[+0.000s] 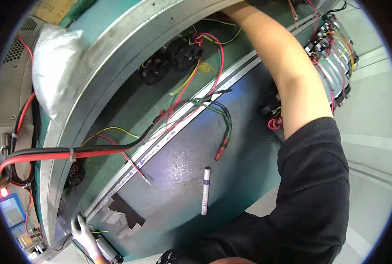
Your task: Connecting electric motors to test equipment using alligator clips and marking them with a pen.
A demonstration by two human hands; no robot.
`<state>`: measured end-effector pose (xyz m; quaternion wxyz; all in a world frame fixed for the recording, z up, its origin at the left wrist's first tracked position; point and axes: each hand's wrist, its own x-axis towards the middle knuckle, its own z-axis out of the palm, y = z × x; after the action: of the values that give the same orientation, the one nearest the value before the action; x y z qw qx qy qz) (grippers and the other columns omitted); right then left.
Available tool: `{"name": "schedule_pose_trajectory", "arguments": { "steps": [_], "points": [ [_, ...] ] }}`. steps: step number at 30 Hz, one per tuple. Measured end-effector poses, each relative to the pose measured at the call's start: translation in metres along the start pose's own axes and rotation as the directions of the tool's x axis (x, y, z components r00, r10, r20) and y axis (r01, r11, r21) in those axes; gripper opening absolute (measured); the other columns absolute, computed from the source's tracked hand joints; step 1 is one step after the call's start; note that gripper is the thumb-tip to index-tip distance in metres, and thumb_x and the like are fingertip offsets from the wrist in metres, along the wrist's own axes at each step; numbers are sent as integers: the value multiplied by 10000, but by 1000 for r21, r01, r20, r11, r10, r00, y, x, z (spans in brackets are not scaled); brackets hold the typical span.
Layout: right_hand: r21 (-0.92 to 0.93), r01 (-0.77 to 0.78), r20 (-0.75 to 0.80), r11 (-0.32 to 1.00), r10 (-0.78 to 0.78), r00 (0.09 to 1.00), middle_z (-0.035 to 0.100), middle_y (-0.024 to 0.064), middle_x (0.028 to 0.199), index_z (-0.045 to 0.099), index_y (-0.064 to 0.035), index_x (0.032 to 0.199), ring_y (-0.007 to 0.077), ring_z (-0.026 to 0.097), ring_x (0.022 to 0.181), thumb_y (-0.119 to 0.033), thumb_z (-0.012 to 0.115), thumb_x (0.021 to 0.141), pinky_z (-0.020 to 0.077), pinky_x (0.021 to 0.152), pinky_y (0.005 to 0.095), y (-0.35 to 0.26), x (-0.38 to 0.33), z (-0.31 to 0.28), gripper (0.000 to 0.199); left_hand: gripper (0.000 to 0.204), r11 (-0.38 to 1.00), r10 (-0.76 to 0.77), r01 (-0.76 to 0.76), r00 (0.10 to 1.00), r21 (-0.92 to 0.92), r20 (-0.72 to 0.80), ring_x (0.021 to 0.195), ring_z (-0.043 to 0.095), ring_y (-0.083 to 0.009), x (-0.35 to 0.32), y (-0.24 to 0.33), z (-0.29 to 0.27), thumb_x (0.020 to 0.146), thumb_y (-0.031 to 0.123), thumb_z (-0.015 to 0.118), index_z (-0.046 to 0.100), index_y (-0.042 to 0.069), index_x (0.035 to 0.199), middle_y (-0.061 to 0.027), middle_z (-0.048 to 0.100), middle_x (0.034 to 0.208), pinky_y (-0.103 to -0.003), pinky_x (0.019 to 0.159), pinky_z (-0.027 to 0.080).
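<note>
My left hand (84, 235), in a white glove, is at the lower left beside the metal rail. Its fingers are small and blurred around a dark spot, so their grip is unclear. Right next to it lies a silver and black cylinder (108, 250), like a small motor. My right arm (288, 66) stretches up and away. The hand at its end is hidden behind the curved metal frame (116, 48). Below that frame sit two black round motors or fans (183, 53) with red and yellow wires. A silver marker pen (205, 191) with a dark cap lies on the bench.
A red and black cable bundle (72, 154) crosses from the left. Loose wire ends (218, 154) hang over a pale rail (160, 141). Grey angled pieces (121, 218) lie at lower left. A white bag (57, 66) is upper left; several wired silver motors (337, 66) stand right.
</note>
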<state>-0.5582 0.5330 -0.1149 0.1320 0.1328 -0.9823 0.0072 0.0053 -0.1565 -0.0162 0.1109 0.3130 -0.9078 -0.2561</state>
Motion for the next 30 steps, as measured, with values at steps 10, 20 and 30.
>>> {"name": "schedule_pose_trajectory", "arguments": {
  "steps": [10, 20, 30],
  "points": [
    [719, -631, 691, -290, 202, 694, 793, 66, 1080, 748, -187, 1152, 247, 763, 896, -388, 656, 1050, 642, 722, 462, -42, -79, -87, 244, 332, 994, -15, -26, 928, -104, -372, 918, 658, -157, -114, -90, -18, 1139, 266, 636, 758, -39, 1191, -76, 739, 1087, -306, 877, 550],
    [868, -488, 476, -90, 433, 766, 780, 73, 965, 737, -34, 1157, 226, 760, 777, -256, 862, 862, 648, 757, 400, -87, -373, -278, 390, 220, 635, 401, -203, 912, -745, 93, 765, 683, -141, -213, 17, 40, 1086, 87, 599, 766, -45, 1142, -89, 737, 923, -299, 730, 566],
    [-431, 66, -380, 900, -248, 891, 756, 203, 1244, 610, -33, 1492, 398, 741, 1112, -187, 939, 649, 604, 957, 449, -252, -503, -533, 918, 508, -83, 750, -1, 659, -997, -64, 1300, 679, -316, -240, 234, -1, 1074, 70, 634, 516, -46, 1555, -270, 627, 1494, -475, 1099, 556]
  ]
}}
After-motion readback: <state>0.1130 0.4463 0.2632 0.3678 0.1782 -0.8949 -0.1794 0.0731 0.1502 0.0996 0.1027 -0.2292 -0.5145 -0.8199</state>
